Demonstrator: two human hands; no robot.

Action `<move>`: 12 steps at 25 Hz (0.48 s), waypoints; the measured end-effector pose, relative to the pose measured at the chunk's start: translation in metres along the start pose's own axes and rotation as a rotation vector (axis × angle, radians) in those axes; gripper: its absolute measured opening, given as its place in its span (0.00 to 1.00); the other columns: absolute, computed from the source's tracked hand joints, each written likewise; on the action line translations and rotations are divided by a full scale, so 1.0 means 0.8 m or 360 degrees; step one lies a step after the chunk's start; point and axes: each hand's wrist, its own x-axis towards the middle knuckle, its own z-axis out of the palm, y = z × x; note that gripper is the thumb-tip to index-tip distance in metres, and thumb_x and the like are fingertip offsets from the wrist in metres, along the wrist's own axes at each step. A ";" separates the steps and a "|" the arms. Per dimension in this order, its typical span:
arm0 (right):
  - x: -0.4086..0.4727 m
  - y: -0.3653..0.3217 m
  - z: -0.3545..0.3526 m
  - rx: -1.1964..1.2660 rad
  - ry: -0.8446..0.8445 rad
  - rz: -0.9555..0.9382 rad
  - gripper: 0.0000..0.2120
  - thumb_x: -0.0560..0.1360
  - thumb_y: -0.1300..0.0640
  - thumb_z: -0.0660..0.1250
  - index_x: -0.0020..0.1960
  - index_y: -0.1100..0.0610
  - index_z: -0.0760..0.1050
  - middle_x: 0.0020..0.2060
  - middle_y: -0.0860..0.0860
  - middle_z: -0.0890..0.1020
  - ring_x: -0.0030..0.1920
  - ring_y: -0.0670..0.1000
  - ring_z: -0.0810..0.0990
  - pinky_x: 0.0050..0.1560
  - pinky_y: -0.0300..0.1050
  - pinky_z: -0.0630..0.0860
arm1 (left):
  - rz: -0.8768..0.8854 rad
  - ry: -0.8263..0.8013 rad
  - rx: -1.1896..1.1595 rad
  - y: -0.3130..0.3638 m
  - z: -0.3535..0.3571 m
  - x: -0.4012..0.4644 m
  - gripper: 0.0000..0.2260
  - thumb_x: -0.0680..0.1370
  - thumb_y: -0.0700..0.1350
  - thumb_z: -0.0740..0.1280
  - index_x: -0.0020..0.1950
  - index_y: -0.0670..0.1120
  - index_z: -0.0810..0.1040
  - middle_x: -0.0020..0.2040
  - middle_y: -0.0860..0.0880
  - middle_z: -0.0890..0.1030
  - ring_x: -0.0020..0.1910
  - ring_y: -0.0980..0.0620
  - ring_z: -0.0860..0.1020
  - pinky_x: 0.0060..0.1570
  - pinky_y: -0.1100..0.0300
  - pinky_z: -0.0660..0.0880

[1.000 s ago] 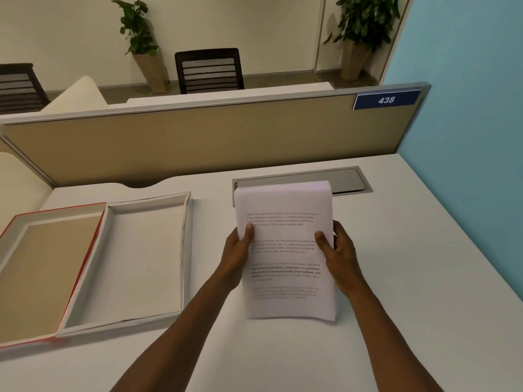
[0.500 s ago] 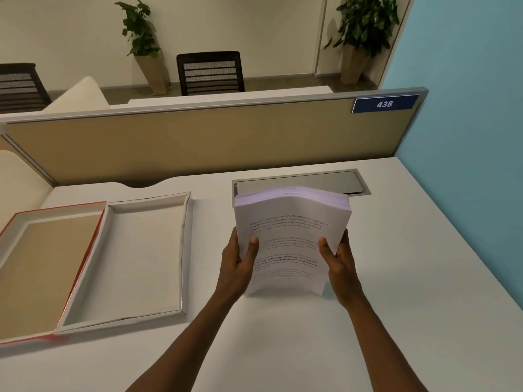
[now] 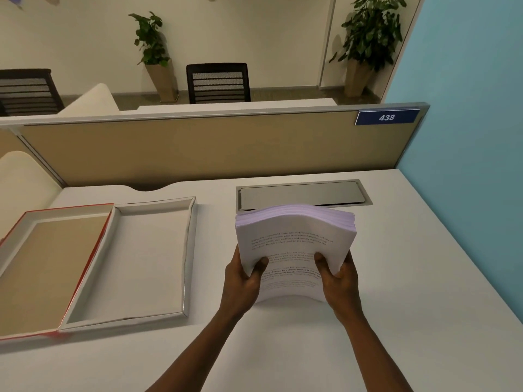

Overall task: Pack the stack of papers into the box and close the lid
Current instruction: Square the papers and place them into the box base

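A thick stack of printed white papers (image 3: 294, 241) stands tilted on its near edge on the white desk, bowed upward across the middle. My left hand (image 3: 243, 281) grips its left side and my right hand (image 3: 338, 281) grips its right side, thumbs on the top sheet. To the left lies the open box: its white tray (image 3: 188, 250) is empty, and the hinged lid (image 3: 17, 264), red-edged with a brown inside, lies flat beside it.
A grey metal cable flap (image 3: 304, 195) is set in the desk just behind the papers. A tan partition (image 3: 198, 148) bounds the far edge, a blue wall (image 3: 467, 137) the right. The desk's right edge runs diagonally at the lower right.
The stack lay flat under my hands a second ago; its far end has risen, so it now stands tilted on its near edge, bowed, with the page edges showing.
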 end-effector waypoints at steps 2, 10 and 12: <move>-0.006 0.003 -0.003 -0.0007 -0.0014 -0.0006 0.24 0.73 0.41 0.69 0.68 0.42 0.70 0.52 0.37 0.82 0.53 0.38 0.81 0.41 0.31 0.81 | 0.0002 -0.0011 0.0035 0.001 0.000 -0.004 0.23 0.77 0.50 0.69 0.72 0.52 0.71 0.58 0.60 0.81 0.58 0.54 0.82 0.53 0.50 0.83; -0.004 0.028 -0.051 -0.0759 -0.0326 -0.0181 0.23 0.78 0.56 0.70 0.71 0.52 0.68 0.55 0.46 0.81 0.51 0.49 0.81 0.49 0.34 0.77 | 0.0037 0.0008 0.0288 -0.003 -0.015 -0.020 0.21 0.77 0.43 0.68 0.61 0.67 0.70 0.57 0.64 0.81 0.57 0.55 0.81 0.54 0.67 0.80; -0.003 0.024 -0.051 -0.0823 -0.0326 -0.0187 0.23 0.78 0.57 0.69 0.71 0.56 0.68 0.54 0.46 0.81 0.48 0.49 0.80 0.46 0.34 0.75 | 0.0023 -0.0006 0.0347 -0.001 -0.017 -0.018 0.24 0.77 0.37 0.68 0.59 0.67 0.70 0.55 0.64 0.80 0.55 0.54 0.81 0.52 0.69 0.79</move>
